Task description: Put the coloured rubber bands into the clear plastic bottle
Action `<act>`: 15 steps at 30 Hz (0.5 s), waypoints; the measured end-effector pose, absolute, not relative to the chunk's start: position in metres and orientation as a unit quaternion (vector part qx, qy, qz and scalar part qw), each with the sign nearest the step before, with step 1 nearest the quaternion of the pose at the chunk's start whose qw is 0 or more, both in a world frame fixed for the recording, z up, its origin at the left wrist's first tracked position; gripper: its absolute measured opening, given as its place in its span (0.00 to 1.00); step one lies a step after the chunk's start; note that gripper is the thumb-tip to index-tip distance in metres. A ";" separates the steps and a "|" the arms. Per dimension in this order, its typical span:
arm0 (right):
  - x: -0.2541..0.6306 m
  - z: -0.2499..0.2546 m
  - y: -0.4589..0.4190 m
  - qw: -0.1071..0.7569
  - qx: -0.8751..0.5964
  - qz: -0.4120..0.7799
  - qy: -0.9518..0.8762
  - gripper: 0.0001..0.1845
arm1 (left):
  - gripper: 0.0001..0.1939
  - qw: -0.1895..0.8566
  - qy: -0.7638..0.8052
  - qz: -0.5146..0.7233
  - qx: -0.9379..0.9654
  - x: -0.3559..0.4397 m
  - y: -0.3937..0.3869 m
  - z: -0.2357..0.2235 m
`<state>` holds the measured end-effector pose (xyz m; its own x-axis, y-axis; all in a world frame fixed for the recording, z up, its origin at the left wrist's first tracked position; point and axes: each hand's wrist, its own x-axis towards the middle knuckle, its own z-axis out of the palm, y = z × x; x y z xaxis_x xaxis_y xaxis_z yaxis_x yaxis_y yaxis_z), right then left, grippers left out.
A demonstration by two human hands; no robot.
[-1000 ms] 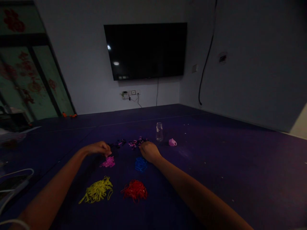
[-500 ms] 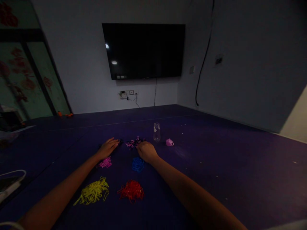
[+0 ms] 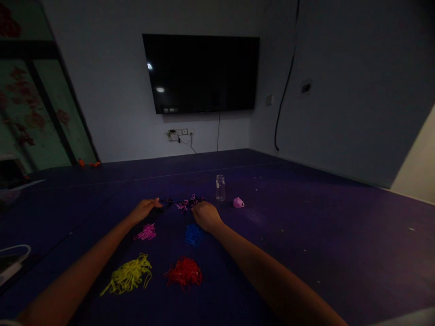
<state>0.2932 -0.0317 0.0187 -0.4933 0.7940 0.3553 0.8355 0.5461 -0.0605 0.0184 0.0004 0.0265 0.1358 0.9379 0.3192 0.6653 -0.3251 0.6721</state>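
My left hand (image 3: 145,210) is closed in a pinch beside a small dark cluster of rubber bands (image 3: 166,202); what its fingertips hold is too small and dark to tell. Curled over the right edge of a mixed heap of pink and black rubber bands (image 3: 183,205), my right hand (image 3: 206,215) has its fingertips drawn together, mostly hidden from view. Nearer to me lie a pink pile (image 3: 147,232) and a blue pile (image 3: 194,234) of bands. Closer still are a yellow-green pile (image 3: 129,274) and a red pile (image 3: 184,272).
A clear bottle (image 3: 220,189) stands upright without a lid just beyond my right hand. To its right rests a pink cap with a loop (image 3: 238,203). The dark purple floor covering (image 3: 306,271) carries small pale scraps. A white cable (image 3: 16,246) is at far left.
My left hand has drawn slightly back to the left and its fingers have closed from lying flat, uncovering more dark bands. My right hand stays at the mixed heap.
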 end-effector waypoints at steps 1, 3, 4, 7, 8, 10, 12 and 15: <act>0.293 0.019 -0.032 0.172 -0.473 -0.062 -0.862 0.18 | 0.27 0.207 0.553 0.350 0.728 0.016 -0.003 0.034; 0.293 0.018 -0.032 0.169 -0.472 -0.066 -0.863 0.18 | 0.25 0.274 0.556 0.292 0.729 0.010 -0.010 0.047; 0.293 0.018 -0.032 0.168 -0.470 -0.068 -0.864 0.19 | 0.23 0.312 0.552 0.257 0.729 0.008 -0.014 0.053; 0.293 0.018 -0.032 0.167 -0.468 -0.073 -0.865 0.19 | 0.20 0.384 0.540 0.184 0.726 0.006 -0.023 0.061; 0.293 0.018 -0.032 0.165 -0.469 -0.074 -0.865 0.19 | 0.20 0.387 0.540 0.177 0.726 0.006 -0.024 0.061; 0.293 0.018 -0.032 0.164 -0.471 -0.076 -0.864 0.18 | 0.22 0.368 0.548 0.182 0.729 0.008 -0.023 0.059; 0.293 0.019 -0.032 0.167 -0.468 -0.076 -0.865 0.18 | 0.25 0.321 0.563 0.203 0.734 0.009 -0.019 0.055; 0.294 0.019 -0.032 0.169 -0.468 -0.071 -0.865 0.18 | 0.25 0.224 0.574 0.294 0.731 0.010 -0.010 0.052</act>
